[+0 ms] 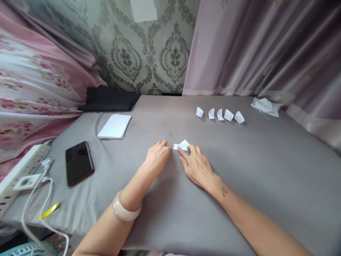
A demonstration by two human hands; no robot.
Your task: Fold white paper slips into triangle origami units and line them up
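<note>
A small folded piece of white paper (184, 144) lies on the grey cloth in front of me, with a peaked top and a narrow strip out to the left. My right hand (197, 165) rests on its lower right part, fingertips pressing it against the cloth. Just left of the strip is my left hand (158, 154), its fingers curled in and a small gap between it and the paper. I see nothing in that hand, though its palm side is hidden. Several small folded paper shapes (228, 115) stand in a row farther back on the right.
A stack of white paper (115, 126) and a dark phone (79, 163) lie on the left. Beyond them is a folded black cloth (110, 99). A white power strip (25, 170) with cables runs along the left edge. Crumpled white paper (266, 106) lies back right.
</note>
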